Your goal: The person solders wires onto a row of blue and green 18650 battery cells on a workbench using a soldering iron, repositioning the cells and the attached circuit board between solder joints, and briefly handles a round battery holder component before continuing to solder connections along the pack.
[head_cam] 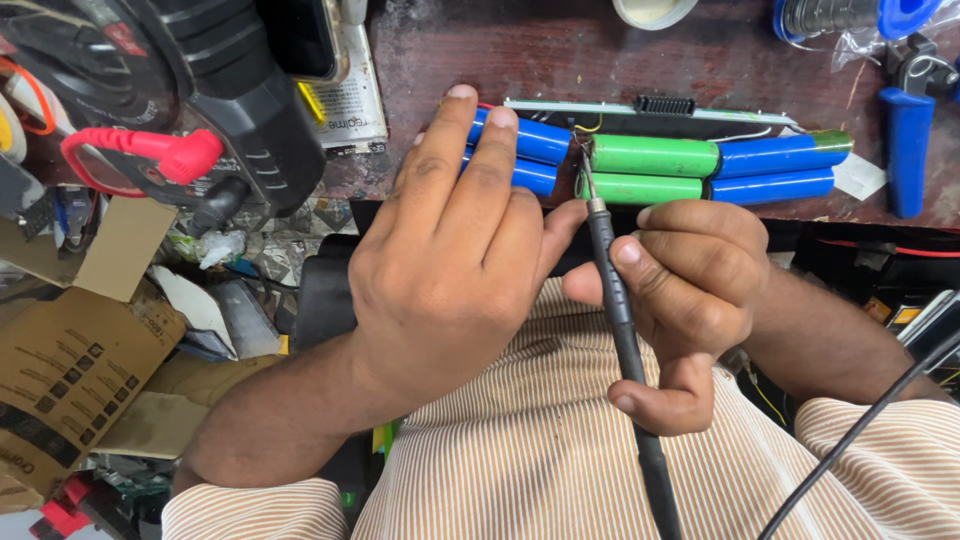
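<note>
Hands working at table's near edge: left hand [450, 250] pressing down on battery pack [660, 165], right hand [690, 290] clamping soldering iron [615, 300] (tip touching cell junction). Risk: tip slipping, shorting cells or scorching fingers [480, 140].

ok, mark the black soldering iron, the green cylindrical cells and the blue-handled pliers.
black soldering iron [622, 320], head view, mid handle below the right fingers.
green cylindrical cells [652, 157], head view, middle of the upper cell.
blue-handled pliers [906, 150], head view, blue handle sleeve.
</note>
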### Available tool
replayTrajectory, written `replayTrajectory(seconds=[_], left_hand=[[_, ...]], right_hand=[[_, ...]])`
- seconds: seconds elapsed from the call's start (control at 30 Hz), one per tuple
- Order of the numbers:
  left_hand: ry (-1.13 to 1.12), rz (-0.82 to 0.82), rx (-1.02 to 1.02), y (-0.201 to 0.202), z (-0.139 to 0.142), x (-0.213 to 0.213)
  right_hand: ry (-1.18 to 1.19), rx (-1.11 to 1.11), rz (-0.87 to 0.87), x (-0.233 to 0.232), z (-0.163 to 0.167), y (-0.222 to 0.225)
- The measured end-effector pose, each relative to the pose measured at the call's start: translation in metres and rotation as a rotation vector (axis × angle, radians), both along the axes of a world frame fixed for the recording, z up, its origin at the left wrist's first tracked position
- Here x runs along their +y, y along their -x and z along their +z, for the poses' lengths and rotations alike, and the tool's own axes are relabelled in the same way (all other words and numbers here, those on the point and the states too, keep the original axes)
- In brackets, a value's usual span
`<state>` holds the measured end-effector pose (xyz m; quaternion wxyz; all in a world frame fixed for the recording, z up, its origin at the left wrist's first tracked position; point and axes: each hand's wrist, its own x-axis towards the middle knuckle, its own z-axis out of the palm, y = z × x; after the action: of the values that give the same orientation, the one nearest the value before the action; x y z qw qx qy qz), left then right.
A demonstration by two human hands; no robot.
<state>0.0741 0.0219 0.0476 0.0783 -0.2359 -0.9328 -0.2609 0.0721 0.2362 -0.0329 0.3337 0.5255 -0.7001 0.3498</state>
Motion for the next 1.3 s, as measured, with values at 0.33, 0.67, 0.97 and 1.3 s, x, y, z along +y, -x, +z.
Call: replayTrajectory(seconds=[0.33,0.67,0.97,1.3], left_hand=[[0.026,-0.003,-0.006,0.0023,0.0019,0.0026],[0.02,0.003,-0.007,0.0041,0.0019,0.0051],[0.061,-0.012,0.012,0.0047,0.0006,0.0051],[0.072,-0.048,-0.015,0.0087,0.0068,0.0021]], right_hand=[[0.028,0.039,0.026,0.002,-0.0034,0.0022],[0.022,0.022,0.003,0.0047,-0.0036,0.001],[0.049,0.025,-0.025,0.0024,-0.0052,-0.0001],[0.03,0.027,-0.013,0.0044,-0.0041,0.002]])
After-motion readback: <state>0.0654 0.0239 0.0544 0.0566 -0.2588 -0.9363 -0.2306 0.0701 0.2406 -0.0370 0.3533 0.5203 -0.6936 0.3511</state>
